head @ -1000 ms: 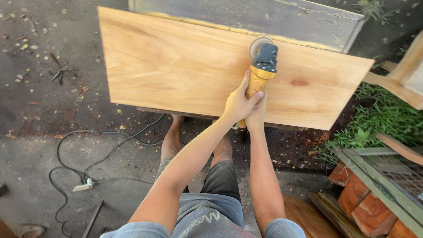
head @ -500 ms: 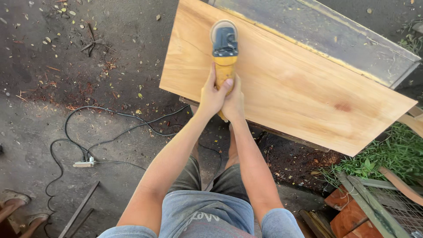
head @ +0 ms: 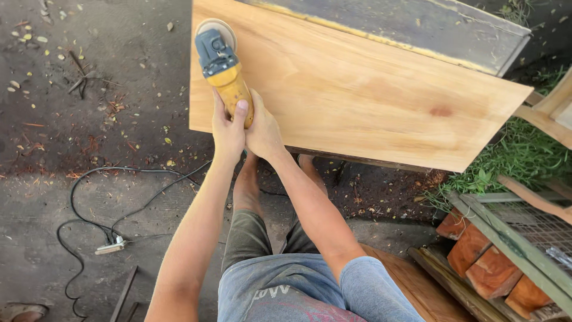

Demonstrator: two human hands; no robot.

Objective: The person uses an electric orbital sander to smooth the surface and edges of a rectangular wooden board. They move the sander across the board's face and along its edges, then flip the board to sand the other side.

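Both hands clenched around yellow sander (head: 223, 68) handle: left hand (head: 228, 132) grip beside right hand (head: 263, 132) grip. Sander disc rests at left end of wooden board (head: 369, 95); black cable (head: 113, 203) lies on ground.

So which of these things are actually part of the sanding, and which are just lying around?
In use: yellow angle grinder, wooden board, left hand, right hand, black power cord.

Lying about: bricks, wire-mesh frame, grass, scattered leaves.
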